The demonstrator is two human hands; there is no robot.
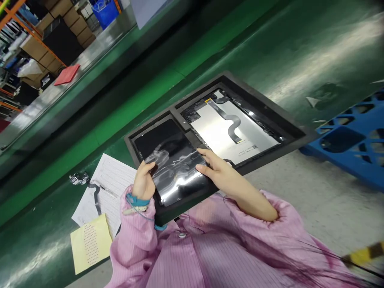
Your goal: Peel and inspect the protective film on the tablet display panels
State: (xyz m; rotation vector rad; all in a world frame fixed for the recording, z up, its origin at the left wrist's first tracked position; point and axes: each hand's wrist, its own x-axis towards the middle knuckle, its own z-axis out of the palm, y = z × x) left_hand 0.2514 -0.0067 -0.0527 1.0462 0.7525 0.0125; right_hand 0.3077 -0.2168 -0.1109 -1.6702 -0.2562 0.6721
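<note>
Green bench matting (228, 44) filled my view from 9 to 3 o'clock. At 8 o'clock lay a yellow sheet (90, 244) and a white form (112, 178), with a small metal clip (78, 178) just beside them. My left hand (144, 182), a blue wrist strap (136, 201) under it, was curled shut on the left edge of the dark panel (172, 160), thumb on top. That panel sat in the left pocket of the black tray (261, 100), slightly askew, its lower corner over the pocket's rim. My right hand (217, 168) was at the panel's 3 o'clock edge, fingers nearly straight, thumb and fingertips touching it; I could not tell whether it gripped or only rested. So the panel lay between both hands. In the right pocket a silver panel (219, 132) lay flat, just beyond my right fingertips. At 3 o'clock a blue pallet (354, 148) stood near the tray's corner; bare matting lay open toward 12 o'clock.
</note>
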